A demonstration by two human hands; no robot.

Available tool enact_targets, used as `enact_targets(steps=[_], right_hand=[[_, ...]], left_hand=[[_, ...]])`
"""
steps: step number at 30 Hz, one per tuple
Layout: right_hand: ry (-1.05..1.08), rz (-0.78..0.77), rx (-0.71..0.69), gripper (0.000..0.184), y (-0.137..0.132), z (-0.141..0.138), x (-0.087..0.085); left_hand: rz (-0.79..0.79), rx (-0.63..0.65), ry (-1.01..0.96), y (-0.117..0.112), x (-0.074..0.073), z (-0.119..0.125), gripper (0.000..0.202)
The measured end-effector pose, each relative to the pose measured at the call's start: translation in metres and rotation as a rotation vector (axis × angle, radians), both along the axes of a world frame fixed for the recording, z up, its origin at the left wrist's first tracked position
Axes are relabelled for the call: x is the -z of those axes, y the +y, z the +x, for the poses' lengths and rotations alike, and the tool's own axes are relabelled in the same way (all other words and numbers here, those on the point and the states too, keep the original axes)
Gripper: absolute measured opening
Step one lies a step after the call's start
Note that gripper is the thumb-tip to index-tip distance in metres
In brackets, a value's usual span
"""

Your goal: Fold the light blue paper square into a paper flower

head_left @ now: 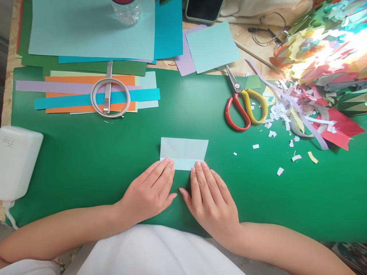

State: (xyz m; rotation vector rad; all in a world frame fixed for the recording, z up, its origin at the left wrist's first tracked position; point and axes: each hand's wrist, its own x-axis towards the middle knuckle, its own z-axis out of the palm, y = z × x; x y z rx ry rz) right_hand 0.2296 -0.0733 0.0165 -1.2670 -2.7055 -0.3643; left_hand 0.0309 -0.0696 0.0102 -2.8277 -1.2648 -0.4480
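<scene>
A small piece of pale blue paper [185,148] lies on the green table mat, with a strip along its near edge folded over. My left hand [151,187] rests with its fingertips on the left end of that strip. On the right end press the fingertips of my right hand [212,194]. Both hands lie flat with fingers stretched out and thumbs apart, gripping nothing. The fingers cover the two ends of the fold. Beyond the paper, to the right, are scissors [239,97] with one red and one yellow handle, their blades nearly together.
Paper strips [69,103] lie at the left under a tape roll [125,109]. A white power bank [18,164] sits at the left edge. Paper scraps [279,110] litter the right side. A bottle [127,11] stands on stacked sheets; a phone [203,9] is at the back.
</scene>
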Motion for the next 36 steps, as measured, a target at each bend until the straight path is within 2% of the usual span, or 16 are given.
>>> enact_targets(steps=[6, 13, 18, 24, 28, 32, 36], right_hand=[[-0.048, 0.043, 0.062, 0.059, -0.001, -0.001, -0.004], [-0.1, 0.007, 0.111, 0.065, -0.004, -0.002, -0.001], [-0.03, -0.022, 0.103, 0.059, 0.001, 0.0, 0.002], [0.19, -0.128, 0.094, 0.04, 0.021, 0.006, 0.009], [0.446, -0.257, -0.006, 0.042, 0.048, 0.017, 0.016], [0.795, -0.376, -0.053, 0.038, 0.074, 0.027, 0.019], [0.945, -0.502, -0.056, 0.029, 0.084, 0.03, 0.017]], left_hand=[[0.091, -0.092, 0.016, -0.004, -0.004, -0.001, 0.041], [0.126, -0.11, 0.012, -0.004, -0.006, -0.005, 0.04], [0.142, -0.108, -0.002, -0.003, -0.005, -0.006, 0.04], [0.155, -0.075, -0.05, 0.006, -0.005, -0.01, 0.028], [0.14, -0.054, -0.091, 0.019, -0.005, -0.016, 0.011], [0.078, -0.048, -0.163, 0.031, -0.004, -0.021, 0.011], [0.045, -0.055, -0.214, 0.036, -0.004, -0.022, 0.009]])
